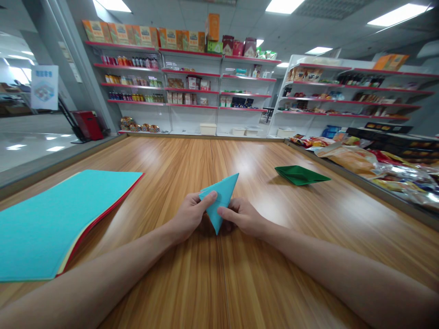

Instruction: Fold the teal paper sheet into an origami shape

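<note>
A folded light-blue paper (219,194) with pointed corners is held up over the middle of the wooden table. My left hand (194,212) pinches its left side, thumb lying on the front face. Lower on the right side, my right hand (243,214) grips it with the thumb in front; the fingers behind the paper are mostly hidden. One point of the paper faces up to the right, another faces down. To the right, apart from both hands, lies a green folded paper boat (302,175).
At the left lies a stack of coloured paper sheets (68,219), light blue on top with yellow and red edges below. Packaged snacks (377,169) fill the area beyond the table's right rim. Shelves of goods (192,91) stand behind the table (178,160).
</note>
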`<state>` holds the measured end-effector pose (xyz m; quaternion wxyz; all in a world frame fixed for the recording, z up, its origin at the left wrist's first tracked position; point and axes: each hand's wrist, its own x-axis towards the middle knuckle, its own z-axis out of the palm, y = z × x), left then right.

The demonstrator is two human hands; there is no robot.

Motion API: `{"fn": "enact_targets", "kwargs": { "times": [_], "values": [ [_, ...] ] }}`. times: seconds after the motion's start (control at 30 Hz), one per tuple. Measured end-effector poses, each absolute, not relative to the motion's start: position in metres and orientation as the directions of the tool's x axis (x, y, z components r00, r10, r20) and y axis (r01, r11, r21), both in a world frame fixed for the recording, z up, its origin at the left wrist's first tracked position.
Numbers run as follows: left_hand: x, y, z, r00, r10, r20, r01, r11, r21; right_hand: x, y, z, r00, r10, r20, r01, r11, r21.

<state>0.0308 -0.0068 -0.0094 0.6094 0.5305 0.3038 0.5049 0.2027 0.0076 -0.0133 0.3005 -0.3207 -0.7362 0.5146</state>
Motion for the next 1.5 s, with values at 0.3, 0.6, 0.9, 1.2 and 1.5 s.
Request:
{"fn": "enact_targets", "kwargs": {
  "times": [0.3, 0.6, 0.9, 1.2, 1.5],
  "values": [
    [0.025, 0.001, -0.016, 0.412, 0.903, 0.122, -0.221, -0.031, 0.975, 0.208, 0.016, -0.017, -0.494, 0.853, 0.17, 0.064, 0.23, -0.971],
    [0.026, 0.0, -0.018, 0.375, 0.907, 0.192, -0.312, -0.072, 0.947, 0.207, 0.012, -0.005, -0.689, 0.725, -0.005, 0.17, 0.155, -0.973],
    [0.027, -0.001, -0.017, 0.302, 0.929, 0.214, -0.276, -0.129, 0.952, 0.209, 0.014, -0.003, -0.748, 0.664, 0.015, 0.148, 0.189, -0.971],
    [0.027, 0.0, -0.016, 0.215, 0.948, 0.233, -0.187, -0.195, 0.963, 0.21, 0.017, -0.003, -0.809, 0.585, -0.052, 0.17, 0.148, -0.974],
    [0.023, -0.003, -0.012, 0.187, 0.929, 0.318, -0.099, -0.304, 0.947, 0.214, 0.018, -0.005, -0.833, 0.551, -0.043, 0.111, 0.09, -0.99]
  ]
}}
